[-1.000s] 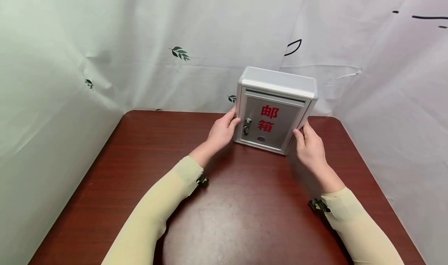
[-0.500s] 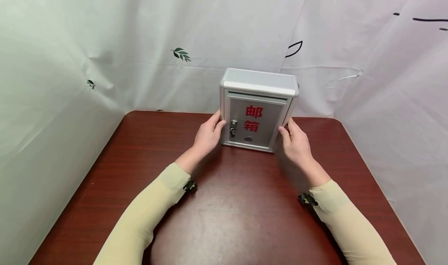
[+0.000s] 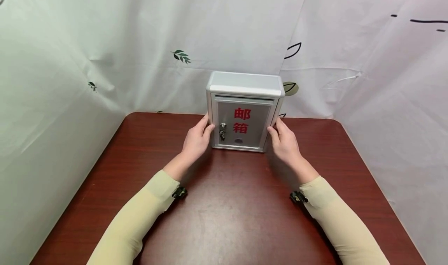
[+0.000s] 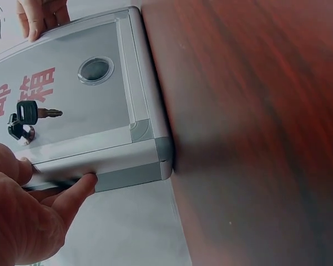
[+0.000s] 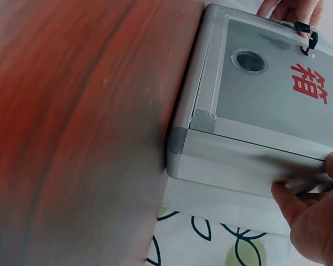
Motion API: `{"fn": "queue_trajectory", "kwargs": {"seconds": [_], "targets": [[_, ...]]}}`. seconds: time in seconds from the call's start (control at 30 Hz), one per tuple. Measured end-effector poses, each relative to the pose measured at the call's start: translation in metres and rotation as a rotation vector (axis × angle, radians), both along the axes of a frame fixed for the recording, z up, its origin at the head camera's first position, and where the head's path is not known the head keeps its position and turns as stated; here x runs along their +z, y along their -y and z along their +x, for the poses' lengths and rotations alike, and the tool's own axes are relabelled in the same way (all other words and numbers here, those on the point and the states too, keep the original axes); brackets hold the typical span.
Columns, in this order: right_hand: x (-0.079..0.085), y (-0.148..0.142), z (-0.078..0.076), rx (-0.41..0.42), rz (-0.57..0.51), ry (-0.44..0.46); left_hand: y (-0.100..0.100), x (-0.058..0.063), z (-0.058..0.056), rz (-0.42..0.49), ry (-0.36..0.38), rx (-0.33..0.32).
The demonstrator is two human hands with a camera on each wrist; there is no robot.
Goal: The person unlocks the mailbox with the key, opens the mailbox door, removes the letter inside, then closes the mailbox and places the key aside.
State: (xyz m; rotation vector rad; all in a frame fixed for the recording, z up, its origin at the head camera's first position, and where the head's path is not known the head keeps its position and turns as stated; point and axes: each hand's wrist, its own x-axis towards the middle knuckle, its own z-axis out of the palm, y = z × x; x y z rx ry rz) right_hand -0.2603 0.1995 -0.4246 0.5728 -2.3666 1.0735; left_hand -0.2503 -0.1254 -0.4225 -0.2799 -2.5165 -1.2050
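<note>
Silver mailbox [image 3: 250, 119] upright, left hand [image 3: 196, 141] and right hand [image 3: 285, 143] gripping opposite sides, keys [image 4: 27, 112] hanging from lock [image 3: 223, 125] near left grip, wood-grain tabletop [image 3: 217, 214] below.

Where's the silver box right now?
In the head view, the silver box is slightly right of centre, toward the far edge of the table, held between the left hand and the right hand.

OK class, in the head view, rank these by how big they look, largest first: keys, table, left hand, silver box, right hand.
1. Table
2. Silver box
3. Left hand and right hand: too alike to rank
4. Keys
</note>
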Motion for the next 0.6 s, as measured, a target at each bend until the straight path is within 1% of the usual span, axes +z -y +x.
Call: {"fn": "queue_trajectory", "kwargs": {"seconds": [0.3,0.6], "targets": [[0.001,0.01,-0.003,0.033,-0.016,0.005,0.011,0.001,0.01,0.006,-0.032,0.021],[0.0,0.017,-0.002,0.042,0.006,0.018,0.024,0.0,0.013,-0.008,-0.031,0.022]]}}
